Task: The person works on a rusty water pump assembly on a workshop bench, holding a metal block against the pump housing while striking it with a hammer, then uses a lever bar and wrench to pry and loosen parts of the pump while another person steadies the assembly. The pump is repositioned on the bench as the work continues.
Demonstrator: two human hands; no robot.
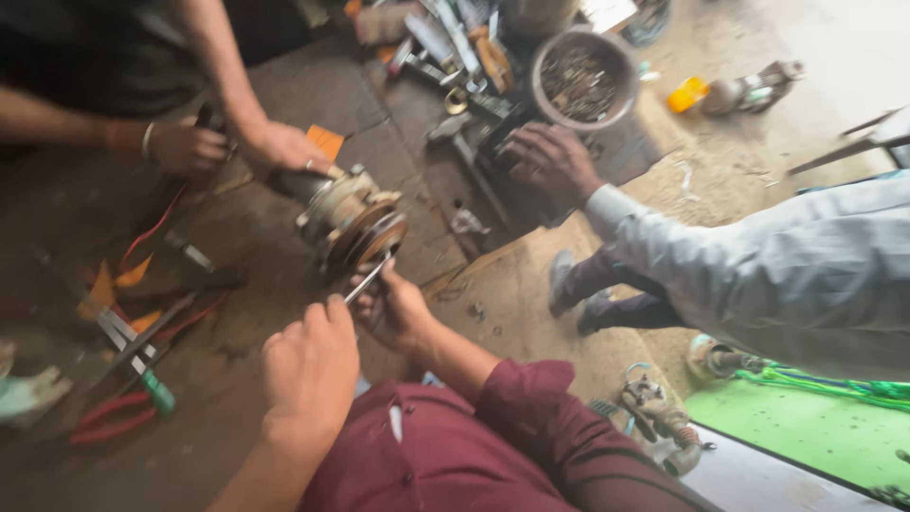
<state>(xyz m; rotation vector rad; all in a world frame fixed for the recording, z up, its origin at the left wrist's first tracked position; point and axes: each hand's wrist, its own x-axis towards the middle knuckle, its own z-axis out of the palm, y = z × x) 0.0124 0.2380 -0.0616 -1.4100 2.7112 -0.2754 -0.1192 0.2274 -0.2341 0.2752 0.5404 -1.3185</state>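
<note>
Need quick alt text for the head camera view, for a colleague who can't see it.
The wearer's left hand and right hand work a thin metal tool against the pulley face of a compressor-like metal unit on a dirty floor. Another person's hands steady its far end; a third, in a grey sleeve, reaches toward a bowl of small parts.

Five hands, one compressor (349,220), one round bowl of scrap (582,81), one red-handled pliers (109,420).

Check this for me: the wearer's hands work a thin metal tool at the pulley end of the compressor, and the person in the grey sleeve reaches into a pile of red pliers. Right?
Not quite. In the head view the grey sleeve reaches into a heap of metal tools beside a round bowl; the red pliers lie elsewhere. The rest holds.
</note>
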